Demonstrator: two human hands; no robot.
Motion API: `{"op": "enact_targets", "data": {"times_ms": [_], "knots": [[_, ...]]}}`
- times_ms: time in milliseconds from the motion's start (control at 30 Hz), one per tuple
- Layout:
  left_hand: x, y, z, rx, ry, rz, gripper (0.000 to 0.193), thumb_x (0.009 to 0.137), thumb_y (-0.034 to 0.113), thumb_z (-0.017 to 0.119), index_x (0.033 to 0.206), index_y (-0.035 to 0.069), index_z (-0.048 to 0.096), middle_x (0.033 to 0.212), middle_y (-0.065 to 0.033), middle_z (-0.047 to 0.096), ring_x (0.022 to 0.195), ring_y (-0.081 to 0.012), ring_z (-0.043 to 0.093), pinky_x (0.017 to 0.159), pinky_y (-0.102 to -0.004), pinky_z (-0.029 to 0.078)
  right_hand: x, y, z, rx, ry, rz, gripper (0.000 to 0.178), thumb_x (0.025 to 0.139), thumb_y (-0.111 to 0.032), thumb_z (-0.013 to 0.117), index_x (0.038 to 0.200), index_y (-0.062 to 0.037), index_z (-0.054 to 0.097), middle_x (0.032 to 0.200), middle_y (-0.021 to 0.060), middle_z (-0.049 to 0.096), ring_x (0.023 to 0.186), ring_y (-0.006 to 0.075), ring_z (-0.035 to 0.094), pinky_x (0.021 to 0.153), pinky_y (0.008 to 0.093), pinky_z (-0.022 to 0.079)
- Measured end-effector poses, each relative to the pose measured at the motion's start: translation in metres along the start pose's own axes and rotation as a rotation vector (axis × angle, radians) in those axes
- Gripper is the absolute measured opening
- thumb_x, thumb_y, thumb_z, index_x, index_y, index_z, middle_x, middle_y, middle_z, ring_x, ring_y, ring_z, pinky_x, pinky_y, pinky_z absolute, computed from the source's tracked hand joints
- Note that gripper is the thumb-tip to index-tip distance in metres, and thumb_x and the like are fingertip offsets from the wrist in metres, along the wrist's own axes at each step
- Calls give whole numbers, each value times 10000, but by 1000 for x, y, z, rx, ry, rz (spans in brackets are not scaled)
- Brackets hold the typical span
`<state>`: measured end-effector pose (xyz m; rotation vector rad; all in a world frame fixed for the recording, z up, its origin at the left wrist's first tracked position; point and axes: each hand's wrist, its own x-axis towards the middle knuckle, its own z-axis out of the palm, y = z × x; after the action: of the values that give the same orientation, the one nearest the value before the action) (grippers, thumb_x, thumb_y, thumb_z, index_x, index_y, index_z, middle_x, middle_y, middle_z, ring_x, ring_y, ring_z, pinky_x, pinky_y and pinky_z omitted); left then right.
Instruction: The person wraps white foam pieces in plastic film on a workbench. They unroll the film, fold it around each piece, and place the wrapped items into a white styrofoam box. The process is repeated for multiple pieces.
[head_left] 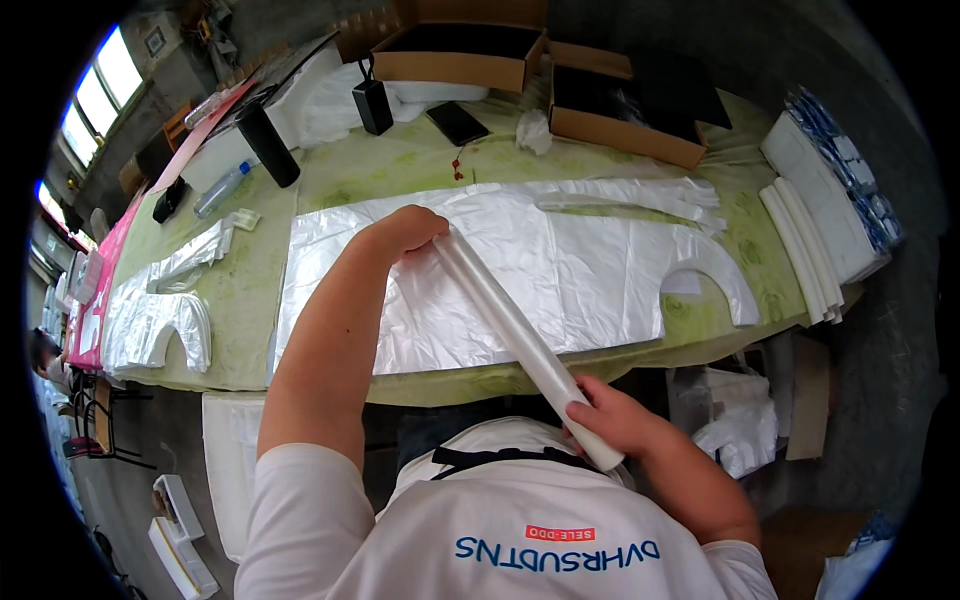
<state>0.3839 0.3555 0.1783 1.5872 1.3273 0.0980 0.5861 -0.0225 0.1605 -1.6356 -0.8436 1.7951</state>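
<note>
A long, slim roll of whitish translucent plastic film [505, 325] slants in front of my body, held at both ends. My left hand [410, 232] is closed round its far end, though most of those fingers are hidden. Round the near end, close to my waist, wraps my right hand [615, 415]. Beneath the roll, flat plastic aprons [600, 270] lie spread over the table, with narrow straps and a curved neck cut-out toward the right.
A folded plastic apron [160, 310] lies at the left of the green-covered table [250, 285]. Several white rolls [800, 250] sit at the right edge beside stacked blue-and-white packages [850, 185]. Along the back are a phone [457, 123], a black cylinder [268, 145], a bottle [222, 190] and cardboard boxes [628, 135].
</note>
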Motion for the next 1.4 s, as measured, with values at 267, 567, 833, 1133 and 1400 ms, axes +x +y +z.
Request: {"op": "enact_targets", "data": {"times_ms": [267,567,833,1133,1400], "knots": [[25,-8,1,944,-28,377,285,894,224,652,1109,52,727,1104,-197,701,1076,-371,685,892,-452,559,-123,75,-57,-533,31,72,617,873,-373,817,1338,-28,604,1161,141,714,1044,209,680,908,354,539],[15,30,34,682,307,311,500,904,301,671,1361,107,615,1402,-186,553,1231,-377,627,1034,-449,521,-178,140,-87,-139,74,281,594,807,-152,889,1334,-52,634,1086,1,709,985,92,641,864,261,517],[-69,-50,86,784,418,1057,824,861,385,762,1525,40,419,1590,-213,379,1498,-417,321,1248,-517,259,-149,90,-97,-327,276,-67,702,771,-122,904,1389,3,595,1205,67,691,1091,147,640,971,324,521],[-156,-72,84,974,-200,1041,1027,782,396,846,1614,128,306,1685,-108,288,1574,-337,222,1293,-513,160,-23,-54,-84,-1121,509,-529,550,872,-310,780,1350,-89,623,1119,155,629,1058,379,618,947,450,508],[-149,-85,101,883,0,1133,815,840,245,768,1565,126,414,1638,-68,390,1526,-312,340,1272,-497,244,79,-89,-120,-1257,880,-532,579,879,-339,753,1390,-106,612,1120,131,635,1090,351,589,974,461,483]]}}
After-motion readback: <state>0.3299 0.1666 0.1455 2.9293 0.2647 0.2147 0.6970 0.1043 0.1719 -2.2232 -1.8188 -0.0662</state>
